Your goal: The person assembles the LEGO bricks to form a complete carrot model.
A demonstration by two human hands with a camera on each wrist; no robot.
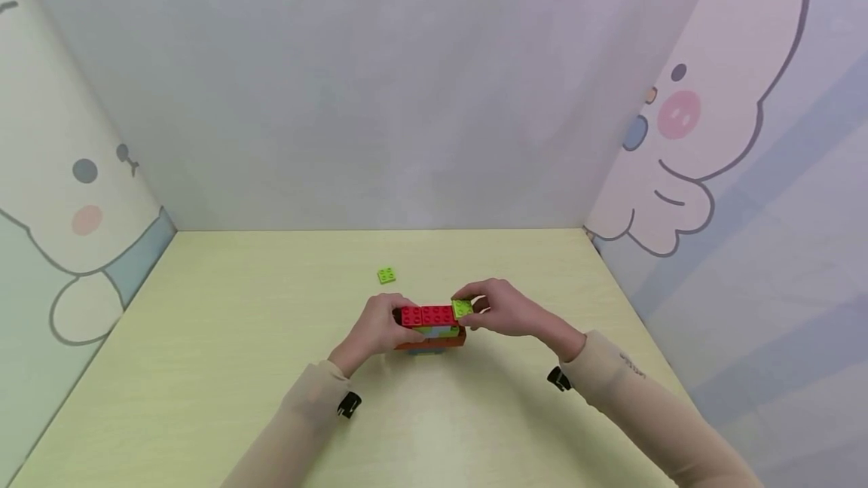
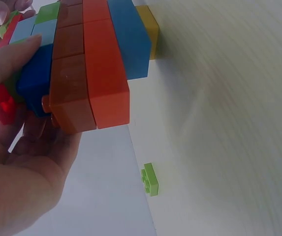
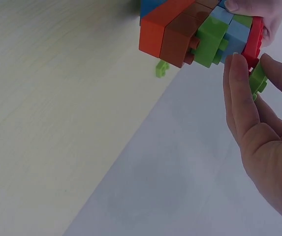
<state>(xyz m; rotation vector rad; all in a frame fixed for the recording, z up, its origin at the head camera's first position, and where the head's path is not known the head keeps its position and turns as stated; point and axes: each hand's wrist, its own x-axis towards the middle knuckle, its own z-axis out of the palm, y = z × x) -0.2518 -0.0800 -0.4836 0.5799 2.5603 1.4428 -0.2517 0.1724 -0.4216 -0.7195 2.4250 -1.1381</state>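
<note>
My left hand [image 1: 383, 326] grips the left end of a building-block stack [image 2: 106, 64], thumb on the near side and fingers behind. Layers of blue, orange, brown, green and light blue blocks make it up, topped by red bricks [image 1: 430, 315]. Between thumb and fingers my right hand [image 1: 505, 309] pinches a lime-green brick [image 1: 463, 309], right at the right end of the red row. In the right wrist view this green brick [image 3: 258, 80] sits against the edge of the red layer. The fingers of the left hand are partly hidden behind the stack.
Another lime-green brick [image 1: 386, 275] lies studs up on the pale wooden table [image 1: 271, 285], beyond the stack. A grey-white backdrop [image 1: 380, 96] rises at the table's far edge, with cartoon-printed panels [image 1: 705, 134] on both sides.
</note>
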